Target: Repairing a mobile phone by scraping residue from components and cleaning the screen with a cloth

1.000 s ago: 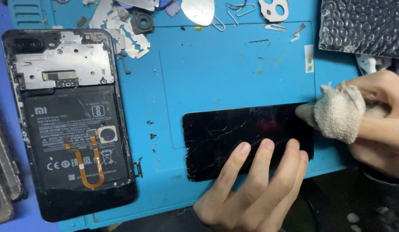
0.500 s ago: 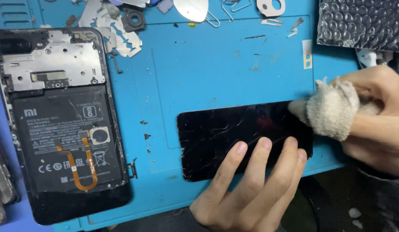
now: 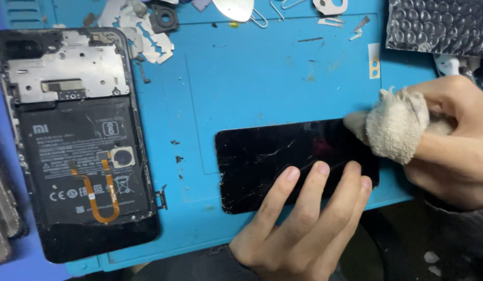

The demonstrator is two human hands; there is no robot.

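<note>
A cracked black phone screen [image 3: 272, 156] lies flat on the blue work mat [image 3: 262, 78]. My left hand [image 3: 304, 218] rests three fingertips on its near edge, pinning it down. My right hand [image 3: 455, 140] grips a wadded beige cloth [image 3: 395, 125] and presses it on the screen's right end. To the left lies an opened phone body [image 3: 80, 140], back off, showing its black battery, a silver metal shield and an orange flex cable.
Bubble wrap [image 3: 439, 26] lies at the top right. Metal scraps, razor blades [image 3: 148, 44], a black camera ring [image 3: 164, 20], paper clips and a metal pick [image 3: 233, 8] are strewn along the mat's far edge. Other phone parts [image 3: 2, 208] sit at the far left.
The cloth in my right hand has slid a little along the screen's right end. My left fingers stay on the screen. The view has shifted slightly.
</note>
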